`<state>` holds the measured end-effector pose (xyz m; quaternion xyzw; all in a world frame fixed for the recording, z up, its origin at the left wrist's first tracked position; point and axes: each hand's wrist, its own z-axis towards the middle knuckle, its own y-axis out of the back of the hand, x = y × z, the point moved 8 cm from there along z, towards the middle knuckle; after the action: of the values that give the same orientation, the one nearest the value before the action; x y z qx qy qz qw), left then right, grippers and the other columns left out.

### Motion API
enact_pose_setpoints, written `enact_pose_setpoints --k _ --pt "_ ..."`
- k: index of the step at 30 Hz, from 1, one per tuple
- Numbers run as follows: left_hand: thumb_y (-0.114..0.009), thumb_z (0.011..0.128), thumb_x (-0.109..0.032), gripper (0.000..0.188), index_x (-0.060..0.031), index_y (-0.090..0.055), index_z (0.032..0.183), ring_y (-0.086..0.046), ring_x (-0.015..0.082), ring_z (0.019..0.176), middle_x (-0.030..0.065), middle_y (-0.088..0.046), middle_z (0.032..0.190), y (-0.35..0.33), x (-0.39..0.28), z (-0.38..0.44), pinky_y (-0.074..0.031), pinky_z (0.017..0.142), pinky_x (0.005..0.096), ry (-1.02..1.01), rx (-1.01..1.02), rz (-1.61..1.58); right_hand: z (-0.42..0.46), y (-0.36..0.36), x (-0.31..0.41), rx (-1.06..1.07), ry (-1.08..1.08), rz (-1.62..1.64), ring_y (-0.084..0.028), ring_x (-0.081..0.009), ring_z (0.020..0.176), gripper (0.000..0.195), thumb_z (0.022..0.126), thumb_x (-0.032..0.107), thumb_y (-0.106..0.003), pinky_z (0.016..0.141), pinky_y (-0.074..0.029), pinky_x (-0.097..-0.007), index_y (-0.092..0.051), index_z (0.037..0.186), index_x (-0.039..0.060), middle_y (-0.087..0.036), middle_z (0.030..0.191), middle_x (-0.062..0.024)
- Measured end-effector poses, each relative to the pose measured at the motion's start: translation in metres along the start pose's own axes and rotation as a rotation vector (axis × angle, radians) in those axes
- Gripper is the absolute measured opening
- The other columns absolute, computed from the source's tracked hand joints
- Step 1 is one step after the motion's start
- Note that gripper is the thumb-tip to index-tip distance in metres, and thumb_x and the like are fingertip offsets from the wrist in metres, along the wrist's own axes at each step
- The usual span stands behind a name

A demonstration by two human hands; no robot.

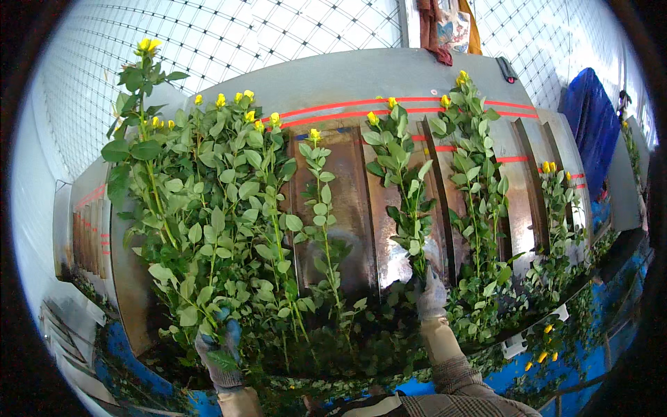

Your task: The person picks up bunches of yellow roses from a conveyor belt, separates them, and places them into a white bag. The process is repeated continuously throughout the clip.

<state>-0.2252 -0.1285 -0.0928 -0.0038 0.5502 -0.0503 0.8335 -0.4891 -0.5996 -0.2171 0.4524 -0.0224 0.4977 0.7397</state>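
My left hand, in a grey glove with a blue palm, is low at the left among leaves. Its fingers curl around a tall yellow rose stem, whose bloom rises above the rest; leaves partly hide the grip. Beside it lies a dense pile of yellow roses with leafy stems. My right hand, also gloved, grips the lower stems of a small bunch of yellow roses. That bunch lies along a slot of the metal sorting table, blooms pointing away from me. Between my hands is a single rose.
Upright metal dividers split the table, and red lines cross it. More roses lie in the right slots, one group near my right hand and another farther right. Cloths hang behind. Blue sheeting stands at right; cut foliage lies below.
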Motion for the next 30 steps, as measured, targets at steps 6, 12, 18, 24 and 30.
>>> enact_pose_setpoints --k 6,12,18,24,30 --pt "-0.061 0.087 -0.031 0.047 0.0004 -0.056 0.122 -0.063 0.0213 0.089 0.0112 -0.064 0.110 -0.056 0.010 -0.046 -0.054 0.076 0.0326 0.483 -0.082 -0.739 0.003 -0.002 -0.019 -0.192 -0.088 0.571 -0.063 -0.0226 0.102 0.044 0.081 0.002 -0.065 0.090 -0.049 -0.0332 -0.060 0.125 -0.0003 -0.066 0.113 -0.0154" --pt "-0.059 0.081 -0.034 0.053 -0.0006 -0.054 0.123 -0.060 0.0275 0.088 0.0159 -0.061 0.112 -0.206 -0.025 -0.103 -0.051 0.070 0.0361 0.615 0.493 -0.605 0.038 -0.016 0.137 -0.047 -0.346 1.302 -0.062 -0.0126 0.090 0.035 0.087 0.002 -0.067 0.080 -0.050 -0.0273 -0.062 0.121 -0.0016 -0.068 0.105 -0.0059" --pt "-0.053 0.087 -0.037 0.053 -0.0009 -0.053 0.125 -0.057 0.0350 0.103 0.0189 -0.057 0.121 -0.202 0.003 -0.098 -0.049 0.086 0.0475 0.749 0.545 -0.630 0.063 0.038 0.194 0.024 -0.057 1.017 -0.064 -0.0188 0.098 0.039 0.083 0.004 -0.069 0.086 -0.050 -0.0304 -0.061 0.121 -0.0012 -0.069 0.107 -0.0130" --pt "-0.053 0.088 -0.034 0.052 -0.0007 -0.050 0.127 -0.057 0.0359 0.108 0.0189 -0.054 0.124 -0.124 0.030 -0.055 -0.049 0.092 0.0483 0.664 0.354 -0.644 0.148 0.075 0.075 -0.188 -0.167 0.536 -0.067 -0.0286 0.086 0.035 0.079 0.008 -0.071 0.076 -0.052 -0.0344 -0.064 0.113 0.0025 -0.069 0.097 -0.0174" --pt "-0.061 0.083 -0.019 0.052 -0.0025 -0.044 0.129 -0.057 0.0303 0.105 0.0165 -0.053 0.122 -0.033 0.018 -0.015 -0.050 0.088 0.0423 0.315 0.128 -0.325 0.033 0.017 -0.011 -0.059 -0.193 0.124 -0.064 -0.0408 0.084 0.043 0.084 0.023 -0.067 0.072 -0.052 -0.0447 -0.058 0.124 0.0101 -0.067 0.094 -0.0213"
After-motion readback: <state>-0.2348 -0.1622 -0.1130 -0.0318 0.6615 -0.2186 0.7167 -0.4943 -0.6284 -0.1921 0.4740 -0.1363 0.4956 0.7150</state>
